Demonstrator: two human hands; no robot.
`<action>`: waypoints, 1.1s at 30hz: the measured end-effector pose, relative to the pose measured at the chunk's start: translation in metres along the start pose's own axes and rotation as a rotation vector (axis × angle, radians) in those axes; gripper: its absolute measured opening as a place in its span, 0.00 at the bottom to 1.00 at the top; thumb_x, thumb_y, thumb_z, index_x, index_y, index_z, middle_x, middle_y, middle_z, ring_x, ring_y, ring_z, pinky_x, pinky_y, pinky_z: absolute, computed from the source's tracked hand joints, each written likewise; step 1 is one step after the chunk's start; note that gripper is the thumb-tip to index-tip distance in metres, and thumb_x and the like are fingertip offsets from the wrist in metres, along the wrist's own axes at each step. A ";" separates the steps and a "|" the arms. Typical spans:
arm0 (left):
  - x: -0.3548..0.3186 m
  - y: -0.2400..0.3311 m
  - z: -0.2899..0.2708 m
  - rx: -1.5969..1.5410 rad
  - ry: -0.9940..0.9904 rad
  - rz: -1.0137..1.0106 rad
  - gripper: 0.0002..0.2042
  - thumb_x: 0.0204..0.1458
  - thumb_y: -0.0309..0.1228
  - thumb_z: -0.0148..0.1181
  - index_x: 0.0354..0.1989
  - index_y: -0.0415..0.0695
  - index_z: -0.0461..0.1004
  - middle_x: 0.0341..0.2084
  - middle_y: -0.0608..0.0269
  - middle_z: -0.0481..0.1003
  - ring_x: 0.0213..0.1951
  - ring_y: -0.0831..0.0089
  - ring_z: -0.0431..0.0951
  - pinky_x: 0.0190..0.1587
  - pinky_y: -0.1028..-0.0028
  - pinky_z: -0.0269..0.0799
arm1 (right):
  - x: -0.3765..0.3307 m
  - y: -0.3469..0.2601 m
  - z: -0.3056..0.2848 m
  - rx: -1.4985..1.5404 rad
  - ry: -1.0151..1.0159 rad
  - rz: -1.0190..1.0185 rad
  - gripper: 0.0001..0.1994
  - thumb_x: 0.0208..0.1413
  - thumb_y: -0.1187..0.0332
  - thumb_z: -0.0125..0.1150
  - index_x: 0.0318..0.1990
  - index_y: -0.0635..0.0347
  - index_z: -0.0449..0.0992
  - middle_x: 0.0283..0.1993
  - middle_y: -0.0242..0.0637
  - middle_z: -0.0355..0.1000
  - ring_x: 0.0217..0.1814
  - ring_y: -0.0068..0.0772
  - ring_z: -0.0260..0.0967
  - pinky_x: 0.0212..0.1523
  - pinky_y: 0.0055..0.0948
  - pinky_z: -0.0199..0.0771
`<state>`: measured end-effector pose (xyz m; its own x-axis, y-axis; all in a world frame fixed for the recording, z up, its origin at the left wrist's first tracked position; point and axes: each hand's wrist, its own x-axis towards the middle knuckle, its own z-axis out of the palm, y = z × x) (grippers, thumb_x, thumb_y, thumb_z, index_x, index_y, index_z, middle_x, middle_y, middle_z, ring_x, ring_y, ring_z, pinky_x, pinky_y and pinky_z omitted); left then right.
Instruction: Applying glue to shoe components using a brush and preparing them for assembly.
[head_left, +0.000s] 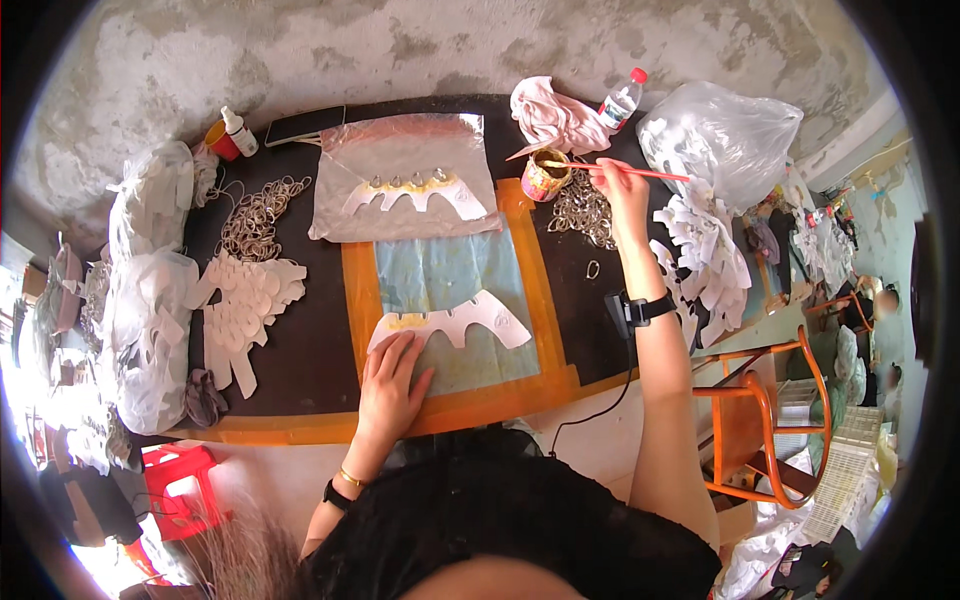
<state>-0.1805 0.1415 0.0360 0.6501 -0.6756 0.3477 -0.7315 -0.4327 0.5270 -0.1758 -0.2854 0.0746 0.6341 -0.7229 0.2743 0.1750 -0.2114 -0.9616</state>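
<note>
My left hand [393,385] lies flat, fingers stretched out, on the lower edge of a white scalloped cut-out piece [478,322] with a yellowish smear along its upper left. That piece rests on a bluish sheet framed with orange tape. In my right hand [622,190] is a thin red-handled brush [665,176], pinched between the fingers. Its tip reaches the mouth of a small glue-stained pot [545,182]. A second white piece [465,202] lies on silvery foil [345,150], with several metal rings [418,180] along its yellowed edge.
Piles of metal rings lie left [255,222] and right [583,210]. White cut-outs [250,300] are stacked at left, more [705,245] at right. Behind stand a pink cloth [556,115], a bottle [622,100] and a plastic bag [715,140]. An orange-framed chair [765,430] is at right.
</note>
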 end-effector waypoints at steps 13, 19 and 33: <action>0.003 0.000 0.000 -0.003 0.006 0.005 0.20 0.46 0.28 0.63 0.49 0.39 0.72 0.50 0.56 0.69 0.53 0.56 0.67 0.55 0.61 0.65 | -0.022 0.005 -0.021 0.334 0.140 0.135 0.11 0.58 0.68 0.58 0.42 0.67 0.73 0.36 0.38 0.74 0.38 0.25 0.72 0.44 0.24 0.74; 0.001 -0.001 0.002 0.013 0.018 0.003 0.20 0.46 0.29 0.63 0.49 0.40 0.72 0.50 0.57 0.70 0.53 0.56 0.68 0.55 0.61 0.66 | -0.018 -0.005 -0.001 -0.182 -0.012 -0.226 0.08 0.62 0.71 0.53 0.43 0.67 0.74 0.34 0.34 0.75 0.35 0.21 0.73 0.40 0.20 0.73; 0.002 0.000 0.000 0.018 0.011 -0.003 0.20 0.46 0.29 0.64 0.50 0.41 0.72 0.50 0.57 0.70 0.53 0.57 0.68 0.55 0.61 0.66 | -0.024 0.023 -0.031 0.748 0.182 0.429 0.10 0.55 0.71 0.58 0.41 0.68 0.72 0.43 0.44 0.72 0.44 0.32 0.72 0.55 0.37 0.71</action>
<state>-0.1794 0.1397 0.0368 0.6547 -0.6678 0.3542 -0.7328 -0.4457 0.5142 -0.2100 -0.2937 0.0458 0.6396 -0.7483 -0.1762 0.4371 0.5425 -0.7174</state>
